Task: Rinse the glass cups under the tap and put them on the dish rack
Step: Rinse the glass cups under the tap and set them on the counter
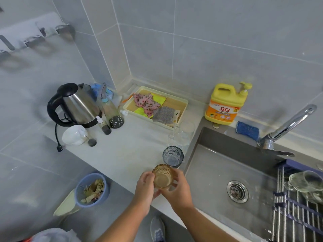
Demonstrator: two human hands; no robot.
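- shiny steel electric kettle with a black handle (75, 103) sits on the pale counter (125, 151), way left of the grey steel sink (209, 172)
- left hand (146, 187) and right hand (179, 188) both curl round the amber textured glass cup (162, 177), upright, just left of the sink
- smoky blue glass cup (173, 157) stands by the sink's left rim
- clear glass cup (305, 184) lies on the metal-rod dish rack (286, 215) over the sink's right end

At centre right of the frame, the yellow detergent bottle (225, 105) bears an orange label reading "立白"; its smaller print is illegible.
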